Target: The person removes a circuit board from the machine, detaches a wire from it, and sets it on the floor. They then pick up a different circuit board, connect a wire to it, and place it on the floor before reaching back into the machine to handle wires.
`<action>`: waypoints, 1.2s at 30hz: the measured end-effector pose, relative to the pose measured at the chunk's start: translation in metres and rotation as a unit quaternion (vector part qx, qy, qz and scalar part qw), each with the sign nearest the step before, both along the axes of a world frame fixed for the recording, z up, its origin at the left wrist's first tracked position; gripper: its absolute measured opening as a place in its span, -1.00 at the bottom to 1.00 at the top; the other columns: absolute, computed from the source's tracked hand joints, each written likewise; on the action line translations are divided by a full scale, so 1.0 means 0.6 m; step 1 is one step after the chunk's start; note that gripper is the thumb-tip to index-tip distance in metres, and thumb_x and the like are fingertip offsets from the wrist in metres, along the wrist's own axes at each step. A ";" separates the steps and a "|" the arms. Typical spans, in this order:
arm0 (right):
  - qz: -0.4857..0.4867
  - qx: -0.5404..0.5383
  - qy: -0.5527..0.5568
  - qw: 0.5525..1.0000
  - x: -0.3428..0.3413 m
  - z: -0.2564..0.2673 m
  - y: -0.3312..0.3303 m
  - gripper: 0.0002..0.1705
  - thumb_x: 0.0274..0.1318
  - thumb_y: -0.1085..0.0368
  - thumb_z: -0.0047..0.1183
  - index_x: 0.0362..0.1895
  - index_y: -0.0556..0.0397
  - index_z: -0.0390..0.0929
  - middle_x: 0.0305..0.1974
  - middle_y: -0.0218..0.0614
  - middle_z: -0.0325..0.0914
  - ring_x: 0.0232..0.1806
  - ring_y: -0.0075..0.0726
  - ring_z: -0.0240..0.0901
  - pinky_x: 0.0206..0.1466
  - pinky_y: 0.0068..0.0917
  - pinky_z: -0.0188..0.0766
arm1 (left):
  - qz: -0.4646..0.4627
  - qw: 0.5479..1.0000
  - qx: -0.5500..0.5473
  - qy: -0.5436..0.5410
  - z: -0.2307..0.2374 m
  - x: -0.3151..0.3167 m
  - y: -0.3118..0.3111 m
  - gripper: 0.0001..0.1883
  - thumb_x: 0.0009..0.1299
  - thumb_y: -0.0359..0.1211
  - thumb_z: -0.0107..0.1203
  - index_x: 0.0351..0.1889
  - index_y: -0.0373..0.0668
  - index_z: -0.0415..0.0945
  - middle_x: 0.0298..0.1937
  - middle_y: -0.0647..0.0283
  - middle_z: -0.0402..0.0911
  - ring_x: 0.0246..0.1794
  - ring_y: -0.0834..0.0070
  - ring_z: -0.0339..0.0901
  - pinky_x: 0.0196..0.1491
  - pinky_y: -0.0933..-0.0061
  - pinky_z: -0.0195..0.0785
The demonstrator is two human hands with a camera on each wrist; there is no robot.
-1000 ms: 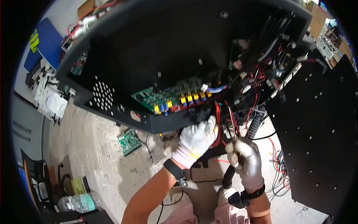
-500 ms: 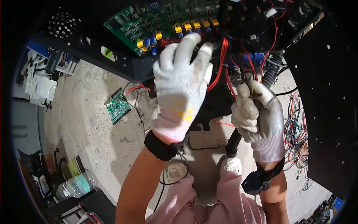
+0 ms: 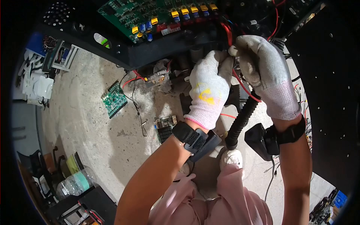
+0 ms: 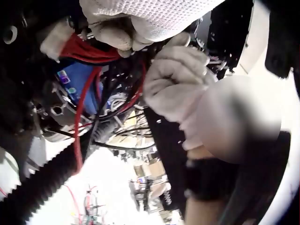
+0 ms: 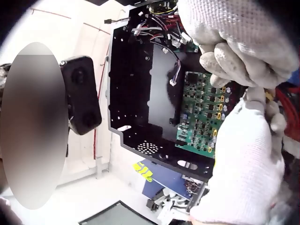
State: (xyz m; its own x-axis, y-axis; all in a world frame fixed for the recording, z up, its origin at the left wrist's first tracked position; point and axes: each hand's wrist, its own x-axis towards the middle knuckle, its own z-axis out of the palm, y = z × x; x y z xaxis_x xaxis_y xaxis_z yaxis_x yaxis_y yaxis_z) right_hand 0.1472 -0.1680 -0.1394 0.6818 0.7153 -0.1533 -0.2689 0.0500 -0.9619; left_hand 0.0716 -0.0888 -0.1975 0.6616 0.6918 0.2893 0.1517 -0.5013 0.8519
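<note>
Both hands wear light knit gloves and meet below the open black metal housing. My left hand pinches a bundle of red wires that hangs from the housing. Beside it, my right hand has its fingers curled in at the same bundle, thumb and fingertips against the wires. The gloves hide the gripped stretch. A single red wire loops out beneath the hands. In the left wrist view, a thicker red bundle with a pale end runs to the left fingers.
A green circuit board with yellow and blue parts sits inside the housing. Loose circuit boards lie on the floor. A black corrugated hose runs below the hands, and a dark panel stands at right.
My left hand has come down and right, off the front of the circuit board, to the red wires. The right hand has moved up from darker wires to join it. The head view has tilted downward.
</note>
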 end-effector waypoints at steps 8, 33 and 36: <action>0.011 -0.202 -0.287 0.936 0.020 0.028 -0.089 -0.78 0.11 0.31 -0.14 -0.24 0.14 0.49 -0.39 -0.37 0.49 -0.51 -0.61 0.35 -0.47 -0.72 0.23 | 0.031 0.979 -0.192 -0.058 0.031 0.005 -0.043 -0.62 0.33 -0.19 -0.04 -0.09 -0.31 0.23 -0.30 -0.13 0.47 -0.30 -0.01 0.43 -0.24 0.21 0.27; -0.135 -0.064 -0.166 0.975 0.046 -0.044 -0.085 -0.73 0.18 0.17 -0.19 -0.32 0.09 0.46 -0.45 -0.50 0.37 -0.38 -0.63 0.24 -0.27 -0.66 0.17 | -0.029 0.999 0.012 0.027 0.008 0.113 -0.079 -0.79 0.32 -0.34 -0.09 -0.29 -0.35 0.27 -0.55 -0.06 0.47 -0.50 0.03 0.49 -0.50 0.20 0.34; -0.162 -0.061 -0.171 0.970 0.038 -0.041 -0.085 -0.68 0.21 0.14 -0.21 -0.22 0.12 0.45 -0.36 -0.43 0.44 -0.31 -0.63 0.29 -0.17 -0.66 0.18 | -0.031 0.997 0.069 0.007 -0.010 0.126 -0.068 -0.80 0.31 -0.32 -0.07 -0.37 -0.30 0.28 -0.57 -0.06 0.47 -0.53 0.03 0.48 -0.50 0.18 0.33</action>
